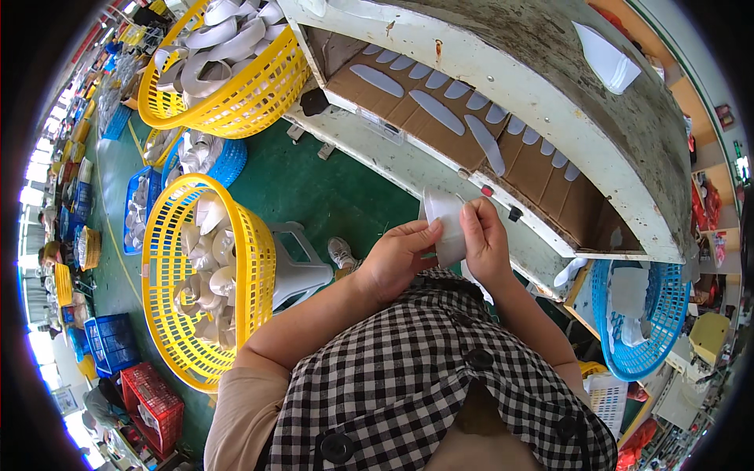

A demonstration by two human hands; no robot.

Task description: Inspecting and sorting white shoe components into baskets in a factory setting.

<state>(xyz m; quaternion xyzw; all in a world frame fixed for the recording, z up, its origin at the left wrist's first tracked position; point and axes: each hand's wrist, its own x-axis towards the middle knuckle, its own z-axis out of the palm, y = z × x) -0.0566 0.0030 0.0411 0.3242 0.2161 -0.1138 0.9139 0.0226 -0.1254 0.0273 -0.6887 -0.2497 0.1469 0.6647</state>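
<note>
Item under inspection: a white curved piece [447, 229], held up in front of the wearer's checked apron [377, 357], close to the near edge of the desk [542, 271].

Hands: both are grasping. The left hand [399, 255] pinches the piece's left edge between thumb and fingers; the right hand [487, 242] grips its right edge. The two-sided hold appears meant to keep a thin, pliable part steady and within sight.

Desk: white strips [437, 112] lie mostly apart on brown cardboard [542, 171] inside its open compartment, presumably so that they do not stick or overlap. A loose white piece [606, 59] sits on the worn top.

Surroundings: to the left, a yellow basket [255, 286] of similar curved pieces appears to rest on a grey stool [302, 267], likely for easy reach. A fuller yellow basket [267, 88] stands beyond. At right, a blue basket [666, 334] contains white material, kind not determinable.
</note>
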